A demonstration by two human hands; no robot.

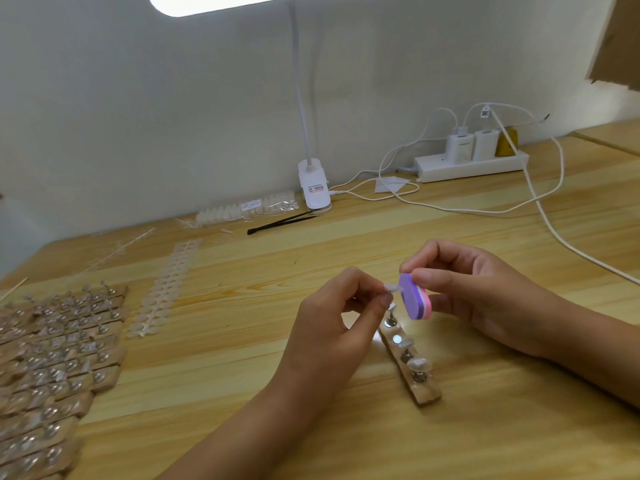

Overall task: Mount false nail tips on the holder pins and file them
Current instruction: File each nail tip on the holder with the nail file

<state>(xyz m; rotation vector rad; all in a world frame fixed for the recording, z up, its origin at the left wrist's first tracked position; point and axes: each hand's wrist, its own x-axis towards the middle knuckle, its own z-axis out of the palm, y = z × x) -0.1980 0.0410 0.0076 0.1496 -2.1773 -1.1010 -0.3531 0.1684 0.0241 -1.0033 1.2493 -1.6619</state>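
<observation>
My left hand [341,306] pinches a clear false nail tip [394,289] between thumb and fingers, lifted above the table. My right hand [478,292] grips a small oval purple-and-pink file block [414,301], whose purple face touches the tip's edge. Below them a wooden holder strip [412,370] lies on the table with metal pins; two pins near its middle carry clear tips [419,364], and the pin [391,318] at its far end stands under the hands.
A pile of wooden holder strips with pins [55,362] fills the left. A strip of unused nail tips [166,289] lies beside it, bagged tips [249,207] and black tweezers [280,221] behind. A clip lamp [313,187], power strip [471,166] and white cables [540,202] sit at the back.
</observation>
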